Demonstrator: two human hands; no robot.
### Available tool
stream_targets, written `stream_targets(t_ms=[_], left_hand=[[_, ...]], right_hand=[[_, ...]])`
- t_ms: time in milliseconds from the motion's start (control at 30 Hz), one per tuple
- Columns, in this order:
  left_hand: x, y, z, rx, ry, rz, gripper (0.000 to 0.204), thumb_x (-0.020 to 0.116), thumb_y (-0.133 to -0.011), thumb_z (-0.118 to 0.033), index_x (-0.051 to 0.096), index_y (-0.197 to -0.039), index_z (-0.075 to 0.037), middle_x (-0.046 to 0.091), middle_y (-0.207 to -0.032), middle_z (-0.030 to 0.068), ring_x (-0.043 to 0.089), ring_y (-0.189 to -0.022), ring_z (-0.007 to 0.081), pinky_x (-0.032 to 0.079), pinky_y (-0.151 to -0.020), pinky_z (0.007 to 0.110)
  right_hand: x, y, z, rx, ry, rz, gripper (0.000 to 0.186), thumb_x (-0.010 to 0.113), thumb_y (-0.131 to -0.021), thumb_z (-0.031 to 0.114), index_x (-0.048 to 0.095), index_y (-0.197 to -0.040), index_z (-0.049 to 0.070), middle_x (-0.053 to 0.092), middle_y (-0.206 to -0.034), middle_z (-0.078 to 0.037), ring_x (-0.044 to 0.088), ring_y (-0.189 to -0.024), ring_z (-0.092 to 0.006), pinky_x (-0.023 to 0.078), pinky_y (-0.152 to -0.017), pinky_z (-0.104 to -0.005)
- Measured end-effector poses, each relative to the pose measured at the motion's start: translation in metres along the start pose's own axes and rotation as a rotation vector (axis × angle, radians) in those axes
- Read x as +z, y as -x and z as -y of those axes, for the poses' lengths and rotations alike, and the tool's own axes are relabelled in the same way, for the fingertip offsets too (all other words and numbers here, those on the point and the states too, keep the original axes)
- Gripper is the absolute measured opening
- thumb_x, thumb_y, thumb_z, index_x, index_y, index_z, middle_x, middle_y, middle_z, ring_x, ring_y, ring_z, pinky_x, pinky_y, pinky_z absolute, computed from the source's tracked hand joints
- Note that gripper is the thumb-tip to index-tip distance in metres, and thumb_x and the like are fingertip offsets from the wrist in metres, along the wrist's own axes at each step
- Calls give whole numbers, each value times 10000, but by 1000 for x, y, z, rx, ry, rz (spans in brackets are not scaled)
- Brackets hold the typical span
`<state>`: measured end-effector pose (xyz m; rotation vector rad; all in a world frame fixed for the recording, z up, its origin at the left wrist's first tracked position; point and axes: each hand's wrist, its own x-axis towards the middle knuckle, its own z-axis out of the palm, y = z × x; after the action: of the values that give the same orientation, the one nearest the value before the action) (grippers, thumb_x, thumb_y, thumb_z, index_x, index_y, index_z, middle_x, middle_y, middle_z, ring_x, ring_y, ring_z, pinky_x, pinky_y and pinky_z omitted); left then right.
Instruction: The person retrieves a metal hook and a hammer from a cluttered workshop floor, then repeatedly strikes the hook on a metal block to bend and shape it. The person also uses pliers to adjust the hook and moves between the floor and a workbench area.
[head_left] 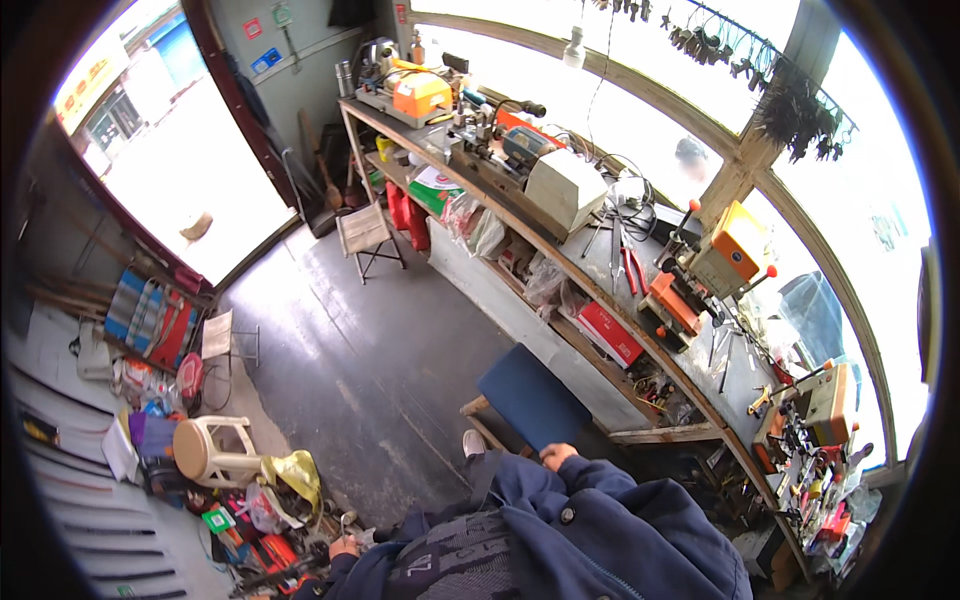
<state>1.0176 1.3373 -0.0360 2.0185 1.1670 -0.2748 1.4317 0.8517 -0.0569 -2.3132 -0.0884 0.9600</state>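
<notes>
My right hand (557,456) is at the near edge of a blue padded seat (535,398) with wooden legs. Its fingers are curled, and whatever they may hold is hidden. At the lower left, my left hand (343,546) shows small beside a heap of tools and bags. The fingers look closed, with a small shiny metal piece (347,520) just above them; I cannot tell whether it is gripped. Dark blue jacket sleeves cover both arms.
A long workbench (590,268) along the windows bears orange key-cutting machines (735,248), red-handled pliers (632,270) and loose tools. A folding stool (365,232) stands near the open doorway. A beige plastic stool (208,450) and red-and-black tool cases (280,552) crowd the left. Keys hang above.
</notes>
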Motion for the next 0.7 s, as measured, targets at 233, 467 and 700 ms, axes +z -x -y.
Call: stream_targets(t_ms=[233, 467, 700], left_hand=[[-32, -174, -74, 113, 315, 83, 326, 583, -1003, -283, 756, -875, -37, 695, -705, 76, 626, -628, 171, 522, -637, 347], [-90, -356, -264, 369, 10, 92, 300, 585, -960, -270, 769, -847, -62, 732, -793, 103, 685, -762, 248, 522, -743, 382], [-169, -532, -399, 516, -95, 114, 276, 577, -962, -201, 742, -821, -32, 725, -777, 113, 667, -737, 227, 522, -761, 376]], right_hand=[[-81, -77, 149, -80, -221, -87, 339, 560, -882, 76, 690, -1188, 11, 764, -955, -142, 739, -925, -244, 564, -881, -343], [-134, -138, 225, 7, -599, -427, 322, 510, -933, 42, 662, -1209, -27, 742, -899, -129, 686, -700, -155, 563, -645, -298], [-186, -155, 260, 33, -818, -885, 248, 497, -967, 29, 692, -1114, -13, 724, -819, -99, 646, -616, -114, 537, -578, -278]])
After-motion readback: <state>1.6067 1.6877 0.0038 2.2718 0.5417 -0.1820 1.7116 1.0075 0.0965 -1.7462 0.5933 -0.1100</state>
